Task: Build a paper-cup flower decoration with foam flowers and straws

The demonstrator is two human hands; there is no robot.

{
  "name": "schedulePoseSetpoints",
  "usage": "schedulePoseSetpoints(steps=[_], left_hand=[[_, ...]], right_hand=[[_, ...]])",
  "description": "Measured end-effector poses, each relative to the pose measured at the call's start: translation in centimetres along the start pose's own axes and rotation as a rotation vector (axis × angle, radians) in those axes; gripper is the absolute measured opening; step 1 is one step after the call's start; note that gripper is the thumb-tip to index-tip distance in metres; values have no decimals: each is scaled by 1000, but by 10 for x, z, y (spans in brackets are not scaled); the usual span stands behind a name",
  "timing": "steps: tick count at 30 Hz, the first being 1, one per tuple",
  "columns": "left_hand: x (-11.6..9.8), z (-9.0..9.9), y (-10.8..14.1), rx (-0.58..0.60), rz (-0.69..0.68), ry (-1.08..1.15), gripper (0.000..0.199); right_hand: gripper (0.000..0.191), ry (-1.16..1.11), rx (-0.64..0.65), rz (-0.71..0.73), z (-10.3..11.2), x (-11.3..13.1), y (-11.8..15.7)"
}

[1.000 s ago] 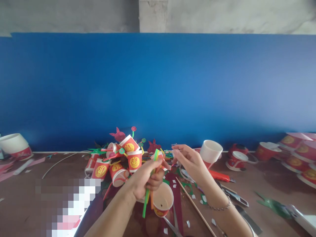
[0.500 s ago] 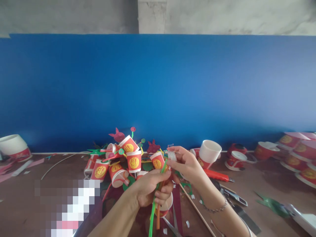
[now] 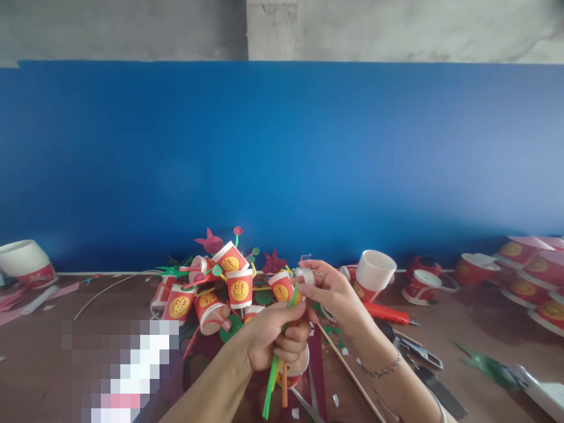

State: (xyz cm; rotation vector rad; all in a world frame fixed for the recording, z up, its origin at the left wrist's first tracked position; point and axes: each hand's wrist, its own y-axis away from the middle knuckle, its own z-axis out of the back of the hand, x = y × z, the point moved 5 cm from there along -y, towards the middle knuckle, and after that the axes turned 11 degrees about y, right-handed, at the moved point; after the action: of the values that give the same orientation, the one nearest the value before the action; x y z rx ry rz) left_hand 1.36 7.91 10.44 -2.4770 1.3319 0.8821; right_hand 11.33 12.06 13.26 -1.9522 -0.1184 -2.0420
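Note:
My left hand [image 3: 282, 336] is closed around a bundle of drinking straws [image 3: 269, 389], green, yellow and orange, whose lower ends stick out below the fist. Close beside it, my right hand [image 3: 328, 291] pinches a small whitish roll [image 3: 305, 275] that looks like clear tape; the fingers partly cover it. The straws' upper tips reach up just next to this roll. Under my left hand is a paper cup [image 3: 300, 365], partly hidden by the fingers. Scissors [image 3: 308, 402] lie in front of that cup.
Decorated red paper cups [image 3: 240, 289] are heaped behind my hands. To the right are stacked white cups [image 3: 374, 271], a red utility knife [image 3: 388, 313], a thin wooden stick [image 3: 352, 376] and a green-handled tool [image 3: 489, 367]. A blue panel [image 3: 282, 158] stands behind the table.
The straws in my left hand have shifted slightly, and a yellow one now shows between the green and orange. My right hand stays by the straw tips with the roll.

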Motion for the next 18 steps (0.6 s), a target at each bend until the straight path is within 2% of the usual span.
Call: schedulePoseSetpoints(steps=[4,9,14,18], left_hand=[[-1,-1,0,-10,-9,-16,23],[3,3,-2,-134,37,-134,50],[-5,7,-2,-277,-148,-238,40],[-10,9,0,-335,-223,-324,38]], right_hand=[[39,85,-65,74,-2,7,3],[35,192,-98,102,-2,8,3],[38,116,-52,105,2,6,0],[43,94,-81,85,8,5,-2]])
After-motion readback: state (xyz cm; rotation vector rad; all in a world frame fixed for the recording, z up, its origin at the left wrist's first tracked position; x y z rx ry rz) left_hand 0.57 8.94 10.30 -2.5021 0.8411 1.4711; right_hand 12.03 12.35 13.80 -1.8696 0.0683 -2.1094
